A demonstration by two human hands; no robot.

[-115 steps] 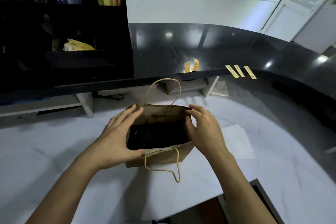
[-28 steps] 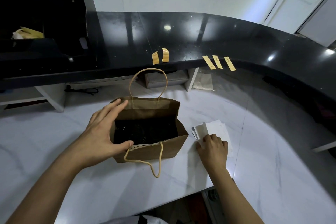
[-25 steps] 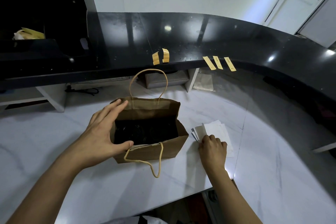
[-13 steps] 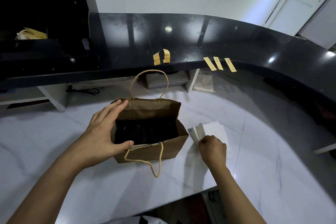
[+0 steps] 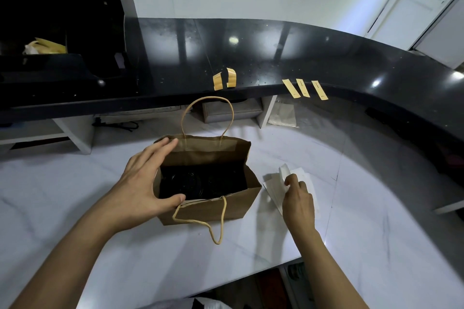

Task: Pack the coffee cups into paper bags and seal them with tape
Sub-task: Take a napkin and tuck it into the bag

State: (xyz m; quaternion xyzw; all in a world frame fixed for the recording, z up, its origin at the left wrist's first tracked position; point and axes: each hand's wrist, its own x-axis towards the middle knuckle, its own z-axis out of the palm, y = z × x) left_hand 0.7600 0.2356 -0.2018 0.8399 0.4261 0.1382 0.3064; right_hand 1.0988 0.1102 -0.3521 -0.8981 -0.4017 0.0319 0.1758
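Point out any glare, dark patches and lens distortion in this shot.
Head view: lamp glare spots the black counter; the bag interior is too dark to make out its contents; upper left shelving is nearly black; the wide lens bows the counter edge; focus is fairly sharp.

A brown paper bag (image 5: 208, 183) is standing open at the centre of the frame on the white marble counter (image 5: 62, 195), one twine handle arching up, the other drooping over its near side. Dark lidded cups (image 5: 185, 182) are sitting inside, hard to make out in the shadow. The left hand (image 5: 145, 180) is spanning the bag's left edge, fingers on the far rim, thumb on the near one. To the right of the bag, the right hand (image 5: 297, 200) is pinching up a corner of a white napkin stack (image 5: 276, 187). Along the black upper ledge (image 5: 251, 52) across mid-frame, five yellowish tape strips (image 5: 303, 88) are hanging from its edge.
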